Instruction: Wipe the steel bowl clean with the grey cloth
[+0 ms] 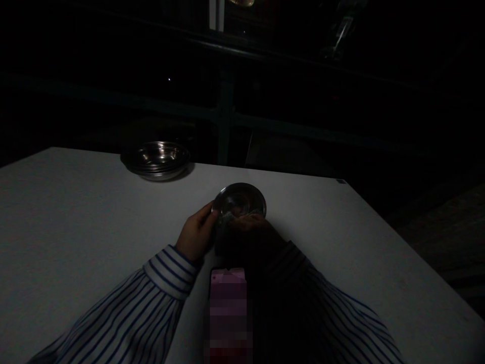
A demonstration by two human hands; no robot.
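A shiny round metal bowl [239, 194] is tilted toward me above the white table. My left hand [197, 230] grips its left rim, thumb on the near side and fingers behind. Inside the lower part of the bowl, my right hand [252, 237] is closed on a crumpled, pale cloth [226, 218]. Deep shadow covers most of this hand and much of the cloth, so the cloth's full shape is hidden. Both wrists come out of blue-striped white sleeves.
Several nested metal bowls [157, 161] stand near the far left edge of the white table [94, 217]. A lit phone [228, 308], its screen blurred out, is close in front of me. Beyond the table, dark framework [224, 111] is barely visible.
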